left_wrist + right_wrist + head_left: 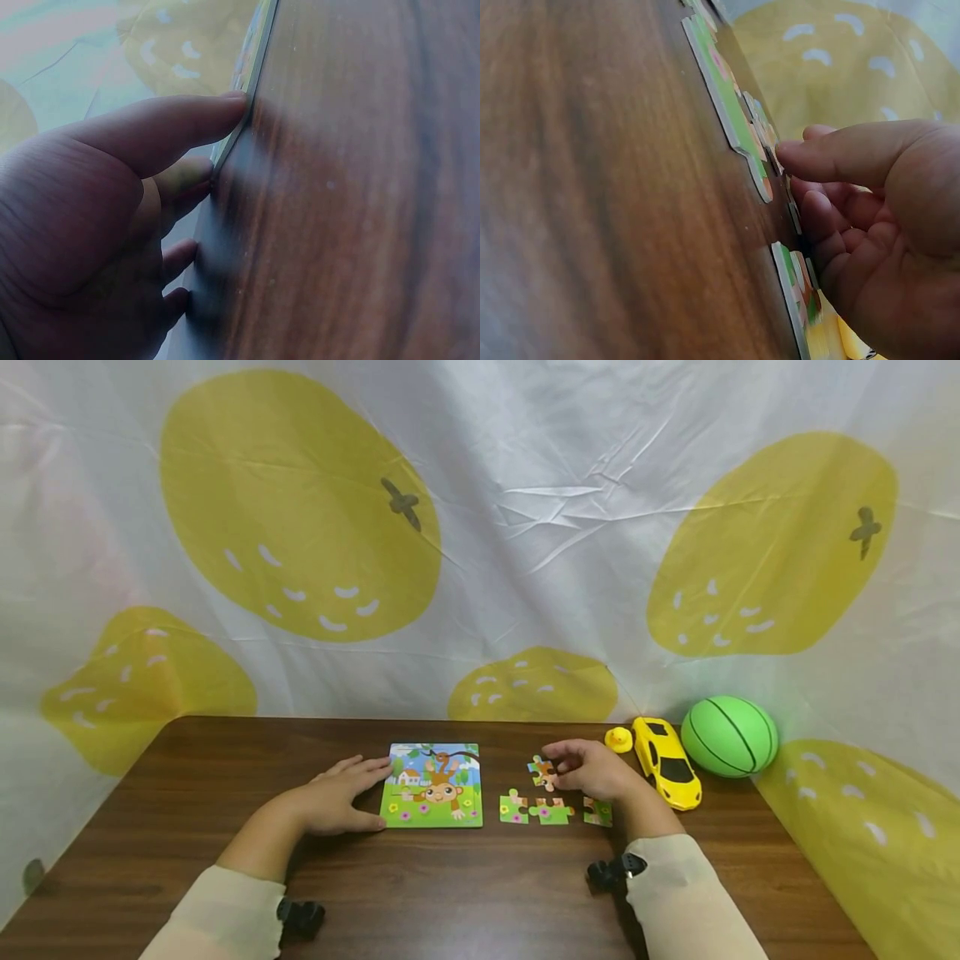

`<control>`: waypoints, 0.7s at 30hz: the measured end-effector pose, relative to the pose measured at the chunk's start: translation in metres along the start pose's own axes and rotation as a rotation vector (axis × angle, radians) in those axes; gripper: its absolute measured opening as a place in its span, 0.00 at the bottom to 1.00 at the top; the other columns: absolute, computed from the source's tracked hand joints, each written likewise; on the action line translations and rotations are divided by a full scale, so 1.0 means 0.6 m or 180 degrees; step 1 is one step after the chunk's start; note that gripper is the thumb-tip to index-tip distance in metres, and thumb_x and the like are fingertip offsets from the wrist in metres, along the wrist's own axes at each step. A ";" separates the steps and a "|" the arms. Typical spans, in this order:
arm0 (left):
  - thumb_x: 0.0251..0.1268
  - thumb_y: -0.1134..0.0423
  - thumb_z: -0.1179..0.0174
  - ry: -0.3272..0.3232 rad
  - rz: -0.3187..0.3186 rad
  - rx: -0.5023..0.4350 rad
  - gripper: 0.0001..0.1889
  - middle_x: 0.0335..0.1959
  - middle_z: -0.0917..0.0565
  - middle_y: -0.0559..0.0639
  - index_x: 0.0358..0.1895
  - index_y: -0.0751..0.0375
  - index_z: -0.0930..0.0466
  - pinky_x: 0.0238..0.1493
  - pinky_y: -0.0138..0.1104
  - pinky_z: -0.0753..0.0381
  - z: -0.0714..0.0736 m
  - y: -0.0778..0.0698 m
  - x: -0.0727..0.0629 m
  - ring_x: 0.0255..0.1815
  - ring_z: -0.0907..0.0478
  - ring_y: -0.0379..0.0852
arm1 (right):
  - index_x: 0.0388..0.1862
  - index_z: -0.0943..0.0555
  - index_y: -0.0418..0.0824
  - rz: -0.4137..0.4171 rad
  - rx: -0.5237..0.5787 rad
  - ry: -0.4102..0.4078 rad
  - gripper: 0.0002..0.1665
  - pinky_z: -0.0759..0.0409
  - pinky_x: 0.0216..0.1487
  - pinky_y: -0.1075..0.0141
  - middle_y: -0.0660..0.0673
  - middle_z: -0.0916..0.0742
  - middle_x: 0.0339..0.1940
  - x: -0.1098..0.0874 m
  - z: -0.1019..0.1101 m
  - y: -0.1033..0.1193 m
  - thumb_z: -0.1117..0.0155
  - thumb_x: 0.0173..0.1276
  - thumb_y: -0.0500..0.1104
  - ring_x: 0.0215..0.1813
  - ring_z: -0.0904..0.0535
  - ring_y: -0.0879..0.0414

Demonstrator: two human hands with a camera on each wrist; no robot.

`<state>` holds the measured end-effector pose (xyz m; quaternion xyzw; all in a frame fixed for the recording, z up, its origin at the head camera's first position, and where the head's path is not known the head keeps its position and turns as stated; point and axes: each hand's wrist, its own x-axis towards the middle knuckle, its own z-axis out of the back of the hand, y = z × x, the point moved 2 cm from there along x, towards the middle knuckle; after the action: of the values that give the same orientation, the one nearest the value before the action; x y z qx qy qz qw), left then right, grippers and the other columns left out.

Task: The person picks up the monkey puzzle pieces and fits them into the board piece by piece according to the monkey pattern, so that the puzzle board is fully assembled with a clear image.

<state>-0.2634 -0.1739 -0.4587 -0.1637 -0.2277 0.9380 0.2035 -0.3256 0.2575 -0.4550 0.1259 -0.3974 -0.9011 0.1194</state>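
Observation:
A square puzzle board (433, 787) with a monkey picture lies flat on the table. My left hand (337, 797) rests at its left side, fingers spread, with the thumb (217, 116) against the near left corner. Right of the board, my right hand (596, 768) pinches a puzzle piece (538, 771) with orange and blue print, its thumb tip (791, 157) at the piece's edge. Closer to me lie joined puzzle pieces (551, 814) with green grass and flowers. Another green piece (592, 812) is partly hidden beneath the right wrist in the head view.
Behind the right hand stand a small yellow rubber duck (618, 740), a yellow toy car (669, 764) and a green ball (729, 737). A white curtain with yellow fruit prints (300, 510) hangs along the back of the brown wooden table (442, 893).

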 end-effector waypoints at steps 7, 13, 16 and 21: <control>0.69 0.39 0.31 0.0018 0.0003 -0.0034 0.49 0.90 0.46 0.49 0.87 0.50 0.42 0.81 0.76 0.56 0.003 -0.005 -0.003 0.91 0.59 0.68 | 0.68 0.16 0.43 -0.0141 0.0017 0.0011 0.30 0.22 0.28 0.65 0.40 0.15 0.48 0.002 -0.006 0.002 0.26 0.67 0.30 0.47 0.22 0.51; 0.68 0.39 0.31 0.0002 -0.0028 -0.0001 0.48 0.90 0.44 0.50 0.87 0.50 0.41 0.82 0.75 0.54 0.002 -0.006 -0.003 0.91 0.58 0.69 | 0.66 0.14 0.42 -0.0199 -0.0222 -0.0013 0.27 0.21 0.27 0.64 0.40 0.14 0.48 0.002 -0.008 0.007 0.26 0.68 0.31 0.42 0.21 0.52; 0.68 0.38 0.31 -0.0004 -0.0047 0.0009 0.48 0.90 0.44 0.51 0.87 0.51 0.41 0.81 0.76 0.54 0.002 -0.005 -0.002 0.90 0.57 0.70 | 0.66 0.14 0.42 -0.0178 -0.0303 0.0008 0.26 0.21 0.26 0.63 0.40 0.13 0.49 -0.001 -0.007 0.012 0.26 0.69 0.33 0.40 0.20 0.52; 0.68 0.38 0.31 0.0002 -0.0013 0.0012 0.48 0.90 0.45 0.49 0.87 0.50 0.41 0.81 0.76 0.55 0.003 -0.005 -0.002 0.91 0.58 0.68 | 0.66 0.14 0.41 -0.0049 -0.0407 -0.0044 0.25 0.19 0.32 0.64 0.41 0.12 0.48 -0.002 -0.003 0.019 0.25 0.69 0.36 0.45 0.18 0.52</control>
<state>-0.2623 -0.1729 -0.4555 -0.1632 -0.2262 0.9380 0.2058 -0.3226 0.2492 -0.4474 0.1147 -0.3388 -0.9264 0.1175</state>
